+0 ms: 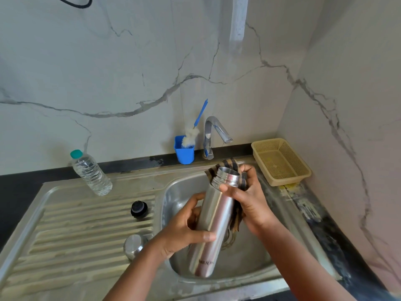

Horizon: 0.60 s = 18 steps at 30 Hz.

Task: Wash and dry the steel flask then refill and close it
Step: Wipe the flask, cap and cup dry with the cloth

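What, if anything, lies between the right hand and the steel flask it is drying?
A striped cloth lies between the right hand and the steel flask; only the thumb touches the metal near the neck. The left hand grips it bare.

Soft, even daylight fills the scene, brighter on the right wall (358,88) than on the left. Shadows are faint and diffuse. Mild glare streaks run along the steel flask (213,222), the tap (213,135) and the sink (249,257) basin. The wide-angle lens bends straight lines near the edges, curving the counter (19,192) and the drainboard (82,235). Focus is fairly sharp at centre; the corners and the top look soft and smeared.
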### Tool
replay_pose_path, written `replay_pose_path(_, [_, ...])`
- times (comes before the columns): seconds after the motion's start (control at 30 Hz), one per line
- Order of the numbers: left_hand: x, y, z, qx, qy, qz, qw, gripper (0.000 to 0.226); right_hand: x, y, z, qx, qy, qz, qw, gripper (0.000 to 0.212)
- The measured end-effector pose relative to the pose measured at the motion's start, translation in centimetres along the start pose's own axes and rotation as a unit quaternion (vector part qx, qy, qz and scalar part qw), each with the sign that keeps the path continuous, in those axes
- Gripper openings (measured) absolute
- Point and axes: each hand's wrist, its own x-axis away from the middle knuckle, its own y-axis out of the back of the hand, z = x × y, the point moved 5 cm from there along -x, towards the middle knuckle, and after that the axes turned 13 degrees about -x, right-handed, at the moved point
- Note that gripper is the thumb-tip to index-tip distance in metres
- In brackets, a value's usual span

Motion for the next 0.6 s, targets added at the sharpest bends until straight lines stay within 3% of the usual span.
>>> replay_pose_path(0.1, [-0.7,-0.7,-0.1,-0.108,0.019,-0.056,0.992,0.116,0.2,0.1,-0.5,0.020,0.068,-0.091,0.993,0.070])
replay_pose_path(0.17, [-0.9,-1.3,-0.1,-0.220,0.016,-0.134,0.966,0.126,0.7,0.3,-1.1,0.030,0.112,-0.154,0.981,0.070])
replay_pose_path(0.23, [-0.8,-1.8,0.0,-0.300,0.010,-0.220,0.928,0.112,1.2,0.2,-1.5,0.025,0.138,-0.177,0.974,0.069])
replay_pose_path(0.3, [-0.7,-1.7,0.0,-0.310,0.002,-0.259,0.915,0.093,1.3,0.1,-1.6,0.031,0.136,-0.167,0.976,0.069])
replay_pose_path(0.37, [-0.7,-1.3,0.1,-0.260,0.003,-0.205,0.943,0.089,0.9,0.2,-1.0,0.033,0.104,-0.126,0.986,0.071])
replay_pose_path(0.47, [-0.3,-0.9,0.1,-0.176,0.015,-0.017,0.984,0.091,0.0,0.2,0.4,0.007,0.021,0.017,1.000,0.070])
replay_pose_path(0.53, [0.3,-1.1,-0.5,-0.124,0.003,0.089,0.988,0.088,-0.5,-0.1,0.8,-0.019,-0.034,0.122,0.992,0.070])
replay_pose_path(0.6, [0.7,-1.1,-0.7,-0.084,-0.008,0.120,0.989,0.085,-0.7,-0.4,0.7,-0.047,-0.065,0.173,0.982,0.076])
